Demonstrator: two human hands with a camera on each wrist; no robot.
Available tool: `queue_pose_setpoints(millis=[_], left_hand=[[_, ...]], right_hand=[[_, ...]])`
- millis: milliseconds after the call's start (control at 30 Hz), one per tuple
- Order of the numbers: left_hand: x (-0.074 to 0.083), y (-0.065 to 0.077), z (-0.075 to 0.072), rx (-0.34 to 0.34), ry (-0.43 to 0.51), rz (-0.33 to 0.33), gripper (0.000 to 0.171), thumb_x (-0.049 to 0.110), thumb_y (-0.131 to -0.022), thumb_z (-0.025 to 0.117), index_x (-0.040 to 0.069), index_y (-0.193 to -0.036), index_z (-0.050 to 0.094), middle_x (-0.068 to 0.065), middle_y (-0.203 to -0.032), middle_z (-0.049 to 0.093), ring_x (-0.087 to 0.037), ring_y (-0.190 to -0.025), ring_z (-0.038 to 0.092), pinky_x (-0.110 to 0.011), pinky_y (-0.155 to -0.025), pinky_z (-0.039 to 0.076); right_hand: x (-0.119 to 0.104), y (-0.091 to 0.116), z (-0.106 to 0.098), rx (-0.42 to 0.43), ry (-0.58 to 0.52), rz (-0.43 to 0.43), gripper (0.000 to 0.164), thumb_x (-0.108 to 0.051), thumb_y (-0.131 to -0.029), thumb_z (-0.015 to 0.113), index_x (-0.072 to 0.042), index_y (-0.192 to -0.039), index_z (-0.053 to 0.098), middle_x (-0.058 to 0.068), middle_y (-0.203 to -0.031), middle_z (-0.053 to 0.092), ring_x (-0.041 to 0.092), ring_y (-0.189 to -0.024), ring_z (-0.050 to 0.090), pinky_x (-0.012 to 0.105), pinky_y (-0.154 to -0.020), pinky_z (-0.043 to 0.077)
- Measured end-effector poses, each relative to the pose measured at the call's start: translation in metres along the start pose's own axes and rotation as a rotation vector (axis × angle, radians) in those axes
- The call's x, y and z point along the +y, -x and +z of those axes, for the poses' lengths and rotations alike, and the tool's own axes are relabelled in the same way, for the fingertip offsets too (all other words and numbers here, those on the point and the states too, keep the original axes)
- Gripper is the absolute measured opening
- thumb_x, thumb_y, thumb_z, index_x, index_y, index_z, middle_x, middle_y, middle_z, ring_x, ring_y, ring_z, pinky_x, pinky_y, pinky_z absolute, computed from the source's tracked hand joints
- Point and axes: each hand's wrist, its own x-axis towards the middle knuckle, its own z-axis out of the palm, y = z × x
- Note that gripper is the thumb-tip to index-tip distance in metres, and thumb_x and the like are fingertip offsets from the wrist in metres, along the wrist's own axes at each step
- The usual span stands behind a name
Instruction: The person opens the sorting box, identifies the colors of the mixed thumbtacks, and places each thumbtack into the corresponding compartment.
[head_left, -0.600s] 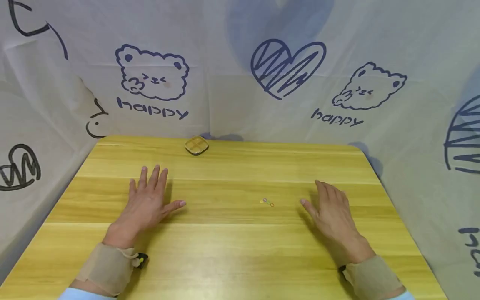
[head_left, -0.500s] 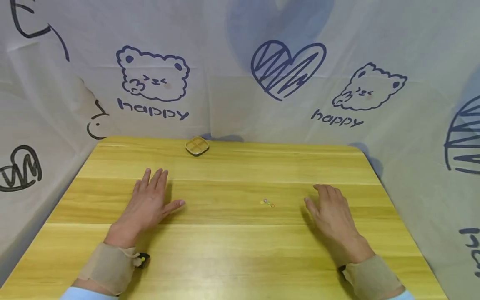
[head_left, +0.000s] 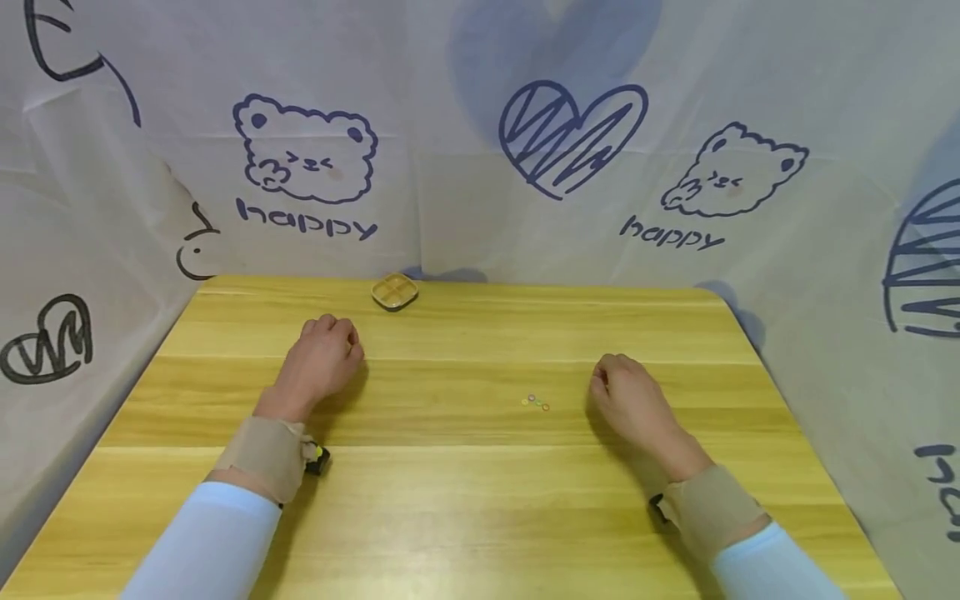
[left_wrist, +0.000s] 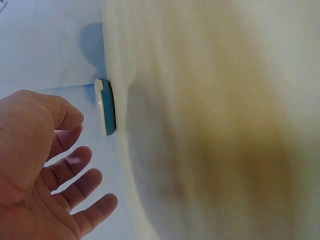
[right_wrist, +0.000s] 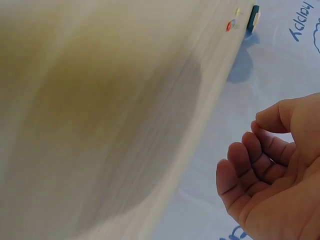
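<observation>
My left hand [head_left: 322, 358] is over the left part of the table, just in front of a small divided dish [head_left: 394, 292]. Its fingers hang loosely curled with nothing between them, as the left wrist view shows. The dish has a pale compartmented top and a dark teal side [left_wrist: 108, 107]. On the right, my right hand [head_left: 630, 400] also has loosely curled fingers and holds nothing; its thumb tip is at the index fingertip. Several tiny coloured rings [head_left: 536, 402] lie on the table between the hands, nearer the right one.
The wood-grain table [head_left: 465, 500] ends at a white cloth [head_left: 450, 208] with drawn bears and hearts, hanging behind and at both sides. The dish stands near the table's back edge. Wrist bands with small black devices sit on both forearms.
My left hand has moved forward and right, toward the dish, its spread fingers now curled. The right hand has shifted slightly left with fingers curling in. Dish and rings stay put.
</observation>
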Motion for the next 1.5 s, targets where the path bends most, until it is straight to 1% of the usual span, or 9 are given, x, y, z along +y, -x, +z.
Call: queue_pose_setpoints(millis=[100,233,367,500,767,933,1067,1300,1500], left_hand=[[0.0,-0.02,0.003,-0.005,0.002,-0.026,0.017,0.02,-0.094,0.05,0.006,-0.1,0.055,-0.017,-0.107,0.049,-0.039,-0.103,0.042,-0.053,-0.081,0.042],[-0.001,-0.041,0.012,-0.015,0.016,-0.045,0.029,0.021,-0.092,0.053,0.003,-0.115,0.05,-0.022,-0.122,0.046,-0.041,-0.113,0.04,-0.056,-0.091,0.041],[-0.002,-0.054,0.021,-0.037,0.033,-0.047,0.052,0.023,-0.09,0.056,-0.001,-0.134,0.04,-0.028,-0.137,0.038,-0.046,-0.123,0.034,-0.059,-0.1,0.036],[-0.001,-0.063,0.025,-0.067,0.025,-0.031,0.068,0.024,-0.087,0.057,-0.003,-0.143,0.029,-0.031,-0.143,0.032,-0.05,-0.127,0.029,-0.062,-0.103,0.031],[0.0,-0.067,0.027,-0.197,-0.031,0.015,0.072,0.025,-0.089,0.052,0.002,-0.15,0.022,-0.026,-0.156,0.019,-0.048,-0.139,0.017,-0.06,-0.111,0.022],[0.004,-0.07,0.03,-0.196,-0.047,0.064,0.063,0.023,-0.09,0.05,0.001,-0.146,0.032,-0.024,-0.155,0.024,-0.046,-0.14,0.016,-0.053,-0.116,0.014],[0.008,-0.071,0.031,-0.174,-0.052,0.092,0.061,0.021,-0.088,0.052,-0.001,-0.143,0.036,-0.025,-0.149,0.032,-0.046,-0.138,0.021,-0.053,-0.115,0.017],[0.018,-0.072,0.026,-0.161,-0.049,0.093,0.061,0.017,-0.086,0.055,0.003,-0.143,0.039,-0.028,-0.146,0.032,-0.045,-0.135,0.027,-0.056,-0.111,0.026],[0.023,-0.07,0.027,-0.159,-0.096,0.104,0.055,0.015,-0.086,0.054,0.009,-0.139,0.044,-0.029,-0.142,0.035,-0.049,-0.126,0.032,-0.062,-0.101,0.036]], right_hand=[[-0.006,-0.006,0.002,-0.023,-0.029,0.003,0.017,-0.02,-0.099,0.044,-0.009,-0.093,0.055,0.006,-0.085,0.054,0.022,-0.073,0.047,0.037,-0.064,0.041],[-0.011,-0.008,0.005,-0.042,-0.045,0.024,0.016,-0.02,-0.099,0.047,-0.009,-0.093,0.057,0.006,-0.084,0.055,0.021,-0.07,0.048,0.035,-0.061,0.041],[-0.013,-0.005,0.01,-0.054,-0.056,0.062,0.013,-0.018,-0.096,0.049,-0.009,-0.091,0.057,0.006,-0.084,0.056,0.02,-0.069,0.049,0.035,-0.06,0.042],[-0.015,-0.001,0.017,-0.056,-0.076,0.089,0.012,-0.018,-0.095,0.05,-0.01,-0.089,0.057,0.005,-0.082,0.056,0.021,-0.068,0.049,0.034,-0.059,0.042],[-0.017,0.004,0.026,-0.024,-0.096,0.07,0.013,-0.019,-0.095,0.051,-0.009,-0.094,0.059,0.006,-0.086,0.057,0.02,-0.07,0.05,0.035,-0.061,0.044],[-0.014,0.002,0.023,0.045,-0.112,0.046,0.028,-0.022,-0.097,0.052,-0.002,-0.114,0.059,0.013,-0.105,0.059,0.027,-0.089,0.056,0.044,-0.074,0.05],[-0.012,-0.001,0.021,0.05,-0.111,0.052,0.034,-0.025,-0.097,0.053,-0.001,-0.121,0.057,0.016,-0.114,0.058,0.032,-0.101,0.055,0.049,-0.081,0.05],[-0.012,-0.007,0.02,0.075,-0.101,0.034,0.033,-0.026,-0.097,0.053,-0.003,-0.12,0.058,0.015,-0.112,0.058,0.03,-0.098,0.056,0.048,-0.079,0.05],[-0.014,-0.01,0.018,0.081,-0.099,0.041,0.033,-0.028,-0.097,0.053,-0.003,-0.118,0.059,0.015,-0.112,0.059,0.029,-0.096,0.056,0.048,-0.079,0.05]])
